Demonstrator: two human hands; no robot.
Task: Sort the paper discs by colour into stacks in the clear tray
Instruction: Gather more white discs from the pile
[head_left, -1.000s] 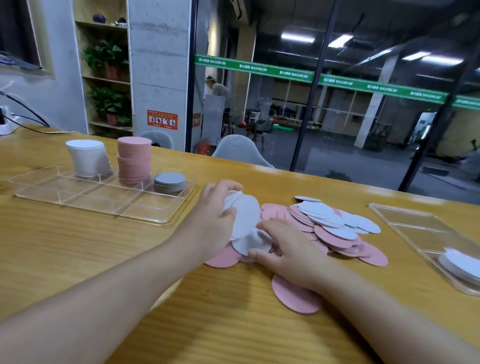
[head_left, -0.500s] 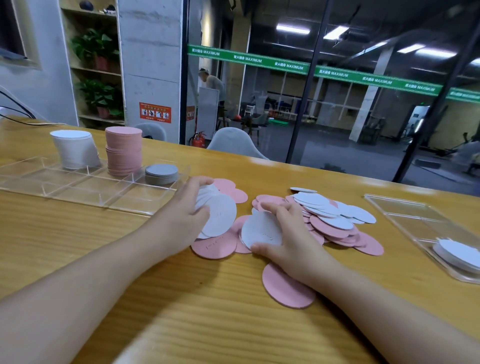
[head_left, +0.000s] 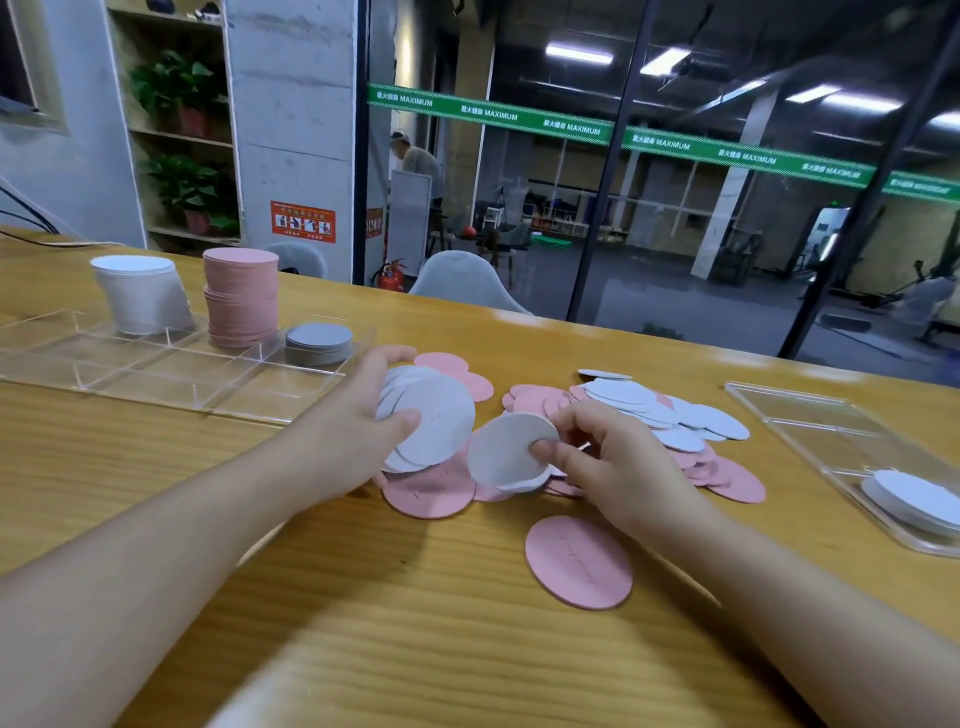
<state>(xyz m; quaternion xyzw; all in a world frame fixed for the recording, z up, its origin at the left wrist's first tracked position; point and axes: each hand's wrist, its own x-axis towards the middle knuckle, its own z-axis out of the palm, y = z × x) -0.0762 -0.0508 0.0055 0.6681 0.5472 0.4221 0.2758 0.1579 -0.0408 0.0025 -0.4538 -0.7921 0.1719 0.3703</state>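
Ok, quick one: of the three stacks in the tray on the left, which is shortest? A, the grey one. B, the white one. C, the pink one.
A: the grey stack is only a few discs high, well below the white stack and the pink stack beside it in the tray.

wooden table (head_left: 130, 467) | far left: shelf with potted plants (head_left: 179, 98) | behind table: grey chair (head_left: 465, 283), fire extinguisher (head_left: 390, 276) | orange sign (head_left: 303, 222) on pillar | far background: person, blurred (head_left: 415, 161)
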